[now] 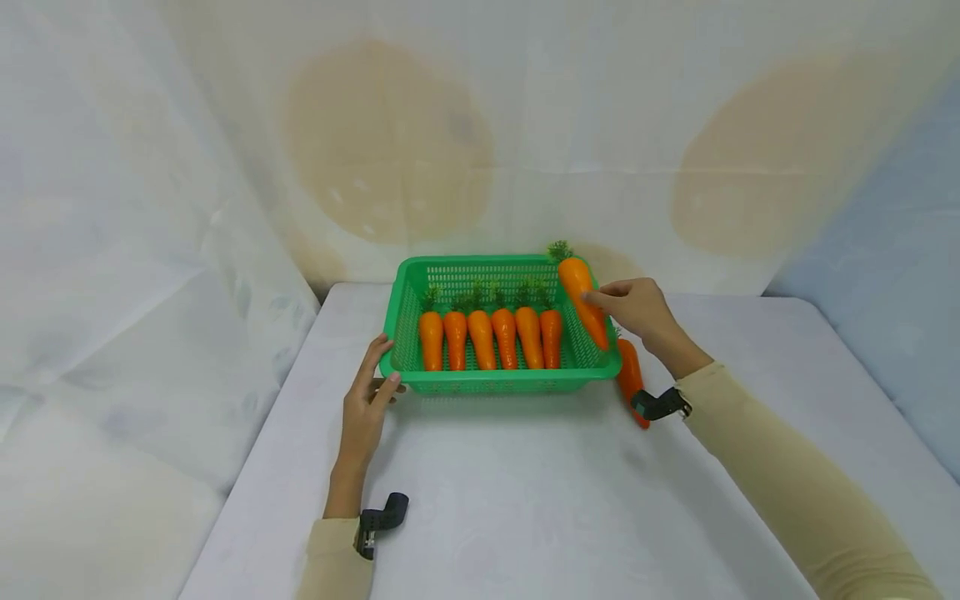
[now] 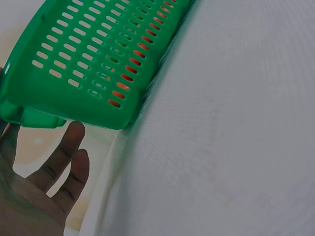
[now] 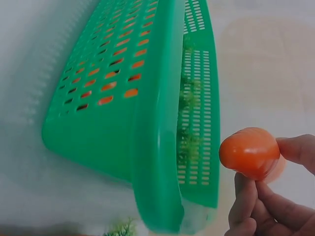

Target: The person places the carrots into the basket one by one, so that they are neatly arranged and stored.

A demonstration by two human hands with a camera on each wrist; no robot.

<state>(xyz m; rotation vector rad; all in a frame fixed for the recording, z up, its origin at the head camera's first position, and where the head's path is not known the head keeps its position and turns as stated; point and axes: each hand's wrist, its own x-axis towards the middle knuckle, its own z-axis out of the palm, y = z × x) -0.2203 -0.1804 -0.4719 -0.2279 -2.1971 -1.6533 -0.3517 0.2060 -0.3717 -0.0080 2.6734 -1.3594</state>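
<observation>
A green plastic basket [image 1: 495,376] with slotted walls stands on the table, holding a row of several orange carrots [image 1: 480,340] with leafy tops towards the back. My left hand [image 1: 365,408] grips the rim at its front left corner; in the left wrist view two fingers [image 2: 74,169] stay off the wall. Over the basket's right end, my right hand [image 1: 637,308] pinches a carrot [image 1: 574,277] between thumb and fingers, leafy top up and tilted left. The right wrist view shows the held carrot [image 3: 250,151] tip-on, beside the basket's rim [image 3: 155,147].
Another carrot [image 1: 628,367] lies on the white table, against the basket's right side and partly under my right wrist. A white cloth backdrop with tan patches [image 1: 390,142] hangs behind the table. Black wrist cameras [image 1: 386,515] sit on both forearms.
</observation>
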